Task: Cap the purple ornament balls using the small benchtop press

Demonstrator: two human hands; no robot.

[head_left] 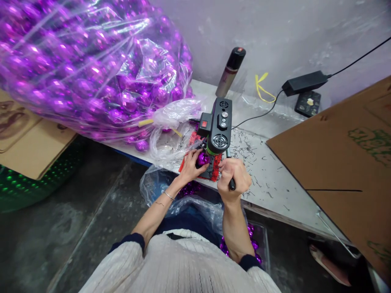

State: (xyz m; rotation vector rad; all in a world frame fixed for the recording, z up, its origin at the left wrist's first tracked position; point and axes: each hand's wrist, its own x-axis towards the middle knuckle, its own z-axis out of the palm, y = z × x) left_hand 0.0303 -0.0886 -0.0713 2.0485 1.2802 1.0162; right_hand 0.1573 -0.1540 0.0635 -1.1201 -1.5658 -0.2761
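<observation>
Nearest, on the near side of the black machine (pixel 224 121): clear plastic (pixel 201 205) at the lap. Left hand (pixel 190 167), just left of the machine's near end: fingers curved around a purple ball (pixel 203 159), pinching it between thumb and fingertips. Ball sits close by the machine's near end; contact with the tip cannot be told. Right hand (pixel 236 175), right of that end: fingers wrapped in a fist on the lever handle (pixel 232 185).

Step in hand, as judged: lining up the ball and working the lever. Next move appears to call for a steady left hold and a controlled right pull, left fingertips clear of the tip.

Below the machine: red mat (pixel 217 167). Bench (pixel 275 195): pale, thin dark bits scattered right of the machine. Left: large clear bag (pixel 100 81) of purple balls. Well right: cardboard box (pixel 339 162). Beyond the machine: spray can (pixel 230 75); farther right, power adapter (pixel 305 83). Farthest: pale, scuffed wall (pixel 275 32).
</observation>
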